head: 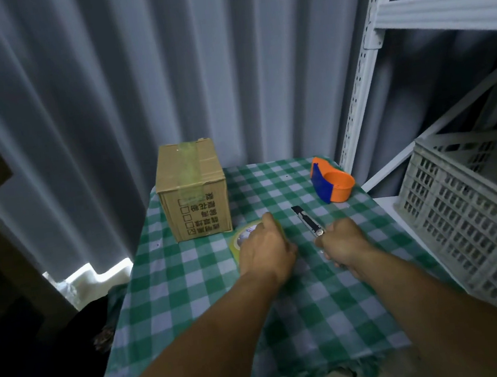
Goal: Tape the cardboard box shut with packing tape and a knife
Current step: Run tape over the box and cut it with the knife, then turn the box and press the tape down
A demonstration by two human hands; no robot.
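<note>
A small cardboard box (pixel 192 191) stands at the far left of the table, flaps down, with a strip of clear tape running over its top and down its front. A roll of packing tape (pixel 242 238) lies flat just in front of the box; my left hand (pixel 265 250) rests on it and covers most of it. My right hand (pixel 345 244) grips the handle of a utility knife (pixel 306 220), whose blade end points away toward the back of the table.
An orange and blue tape dispenser (pixel 332 185) sits at the far right of the green checked tablecloth (pixel 301 312). A white plastic crate (pixel 473 212) and white metal shelving (pixel 363 88) stand to the right. A grey curtain (pixel 135 77) hangs behind.
</note>
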